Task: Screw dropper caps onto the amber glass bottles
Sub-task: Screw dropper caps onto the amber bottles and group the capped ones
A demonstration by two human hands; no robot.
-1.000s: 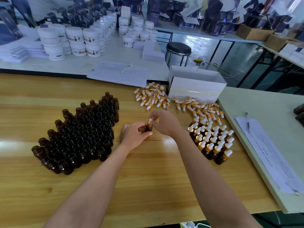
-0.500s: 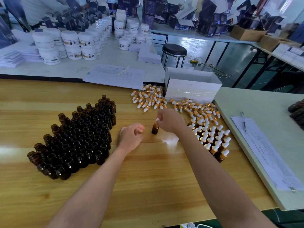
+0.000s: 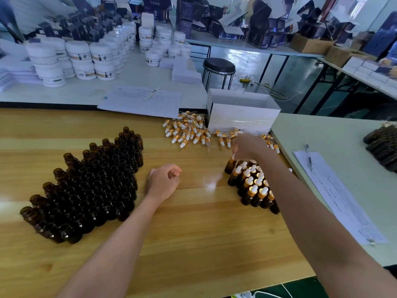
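My right hand (image 3: 249,147) pinches the white bulb of a capped amber bottle (image 3: 230,165) standing at the far left corner of the group of capped bottles (image 3: 254,186). My left hand (image 3: 164,181) rests on the wooden table (image 3: 193,233) with its fingers curled and nothing in it. A large cluster of uncapped amber bottles (image 3: 90,183) stands to its left. Loose gold-and-white dropper caps (image 3: 189,131) lie in a pile at the far side of the table.
A white open box (image 3: 241,114) stands behind the caps. Paper sheets with a pen (image 3: 141,101) lie beyond the table edge; another sheet with a pen (image 3: 335,190) lies on the green table at right. White jars (image 3: 81,59) and a stool (image 3: 219,67) are farther back.
My right hand carried the capped bottle rightward from the table's middle to the capped group. My left hand let go of the bottle and stayed behind, fingers curled.
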